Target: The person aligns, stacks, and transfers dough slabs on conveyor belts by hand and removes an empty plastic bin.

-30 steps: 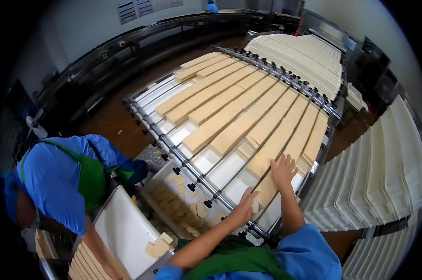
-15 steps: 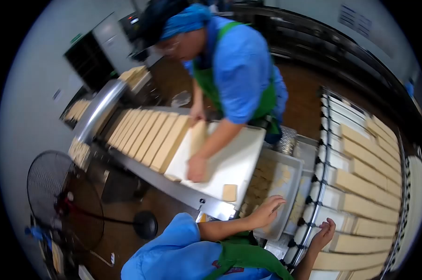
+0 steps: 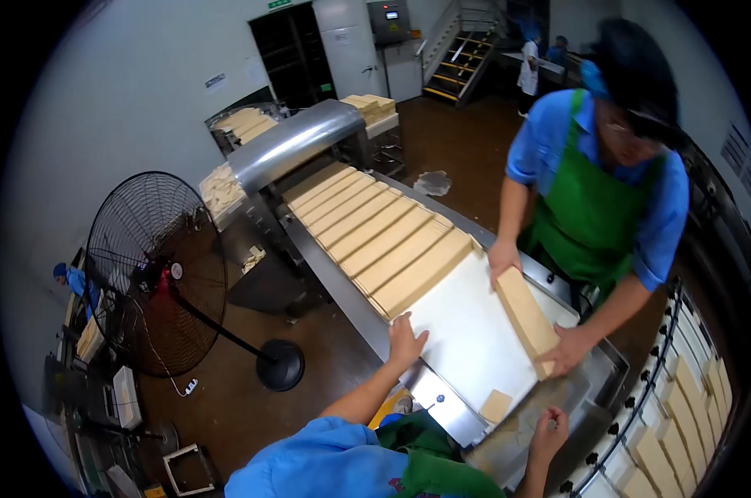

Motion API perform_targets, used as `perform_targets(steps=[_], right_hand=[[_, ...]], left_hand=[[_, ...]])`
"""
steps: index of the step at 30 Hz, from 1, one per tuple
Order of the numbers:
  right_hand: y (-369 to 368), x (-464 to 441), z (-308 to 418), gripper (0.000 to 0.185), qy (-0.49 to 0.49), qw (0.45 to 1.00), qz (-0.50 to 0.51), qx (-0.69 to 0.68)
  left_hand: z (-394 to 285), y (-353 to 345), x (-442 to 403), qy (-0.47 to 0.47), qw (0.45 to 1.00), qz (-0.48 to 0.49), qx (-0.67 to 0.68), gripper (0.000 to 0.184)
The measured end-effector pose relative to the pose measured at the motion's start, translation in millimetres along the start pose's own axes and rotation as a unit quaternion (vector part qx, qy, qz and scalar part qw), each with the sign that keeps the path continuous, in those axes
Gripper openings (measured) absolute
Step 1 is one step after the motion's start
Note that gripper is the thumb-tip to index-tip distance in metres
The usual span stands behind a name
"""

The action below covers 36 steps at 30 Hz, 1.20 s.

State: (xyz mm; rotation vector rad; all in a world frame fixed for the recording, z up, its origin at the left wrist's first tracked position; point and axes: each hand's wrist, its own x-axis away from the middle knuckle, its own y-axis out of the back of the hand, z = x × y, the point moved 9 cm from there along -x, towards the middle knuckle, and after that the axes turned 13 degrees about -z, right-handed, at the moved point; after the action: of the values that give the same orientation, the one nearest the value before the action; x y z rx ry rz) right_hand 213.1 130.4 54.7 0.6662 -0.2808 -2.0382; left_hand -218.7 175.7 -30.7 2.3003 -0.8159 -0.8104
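My left hand (image 3: 406, 341) is at the near edge of the white board (image 3: 462, 328), fingers apart and nothing in them, close to the nearest of the pale stacked strips (image 3: 421, 274) on the conveyor. Lower right, my right hand (image 3: 550, 432) hangs over the bin beside the board, fingers curled; whether anything is in them is hidden. Between my hands a small square piece (image 3: 496, 406) lies at the board's corner. Across from me, a co-worker's two hands hold a long pale block (image 3: 525, 322) by its ends.
A black floor fan (image 3: 161, 274) stands at left, its round base (image 3: 280, 365) on the floor. The metal roller housing (image 3: 300, 145) spans the conveyor. At lower right is the slatted table (image 3: 641, 415) with strips. Other people stand at the back.
My view has swung left from the slatted table to the conveyor. My hands have left the strips there. The co-worker has lifted a block and moved it toward the board's right end.
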Motion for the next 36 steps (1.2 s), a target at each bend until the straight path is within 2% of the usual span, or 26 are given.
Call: perform_targets(steps=[1, 3, 4, 8, 10, 12, 16, 18, 20, 21, 22, 24, 25, 29, 32, 33, 36], right_hand=[[-17.4, -2.1, 16.6, 0.011, 0.021, 0.999, 0.028, -0.026], [-56.2, -5.1, 24.5, 0.011, 0.054, 0.997, 0.053, -0.034], [-75.9, -5.0, 31.0, 0.011, 0.082, 0.993, 0.071, -0.039], [-144.9, -10.5, 64.0, 0.012, 0.093, 0.988, 0.124, -0.009], [-186.6, -13.9, 54.6, 0.016, 0.105, 0.984, 0.141, -0.018], [-221.4, -15.1, 58.8, 0.022, 0.168, 0.977, 0.13, 0.024], [-296.4, -20.9, 42.8, 0.042, 0.18, 0.967, 0.141, 0.116], [-333.4, -27.3, 39.4, 0.057, 0.15, 0.957, 0.178, 0.175], [-366.5, -36.2, 46.6, 0.069, 0.108, 0.943, 0.202, 0.242], [-382.6, -42.1, 52.1, 0.072, 0.097, 0.938, 0.206, 0.26], [-400.1, -47.9, 56.7, 0.075, 0.086, 0.934, 0.211, 0.275], [-435.6, -60.3, 63.6, 0.075, 0.083, 0.925, 0.213, 0.304], [-449.9, -66.2, 74.7, 0.074, 0.072, 0.92, 0.232, 0.309], [-502.0, -88.2, 103.4, 0.072, 0.072, 0.911, 0.254, 0.317], [-523.3, -96.1, 114.9, 0.074, 0.034, 0.905, 0.283, 0.315], [-524.7, -95.1, 119.0, 0.077, 0.039, 0.898, 0.285, 0.333], [-522.6, -91.9, 118.5, 0.078, 0.031, 0.887, 0.3, 0.351]], left_hand=[[15.0, 5.0, -11.8, 0.004, 1.0, -0.008, -0.002, 0.063], [56.0, 11.5, -31.5, 0.116, 0.991, 0.038, -0.063, 0.072], [63.7, 17.0, -42.0, 0.119, 0.99, 0.034, -0.064, 0.072], [96.5, 12.2, -66.3, 0.157, 0.978, 0.099, -0.096, 0.08], [108.1, 3.4, -73.3, 0.16, 0.974, 0.13, -0.095, 0.081], [110.2, -7.6, -76.2, 0.122, 0.98, 0.133, -0.081, 0.08], [103.3, -17.6, -79.1, 0.101, 0.978, 0.17, -0.071, 0.087], [99.4, -22.2, -77.7, 0.051, 0.979, 0.178, -0.089, 0.092], [95.9, -25.2, -80.3, -0.032, 0.969, 0.184, -0.164, 0.094], [97.3, -29.3, -78.4, -0.085, 0.958, 0.168, -0.216, 0.096], [99.2, -32.8, -77.3, -0.094, 0.957, 0.178, -0.209, 0.096], [101.2, -33.5, -78.2, -0.099, 0.952, 0.197, -0.213, 0.097], [89.1, -24.8, -80.8, -0.147, 0.96, 0.139, -0.195, 0.092], [82.3, -22.0, -82.9, -0.146, 0.956, 0.155, -0.2, 0.094], [81.9, -23.5, -82.4, -0.163, 0.95, 0.165, -0.208, 0.097], [85.0, -24.6, -81.7, -0.165, 0.942, 0.168, -0.24, 0.096], [83.5, -23.8, -82.2, -0.174, 0.943, 0.173, -0.223, 0.095]])
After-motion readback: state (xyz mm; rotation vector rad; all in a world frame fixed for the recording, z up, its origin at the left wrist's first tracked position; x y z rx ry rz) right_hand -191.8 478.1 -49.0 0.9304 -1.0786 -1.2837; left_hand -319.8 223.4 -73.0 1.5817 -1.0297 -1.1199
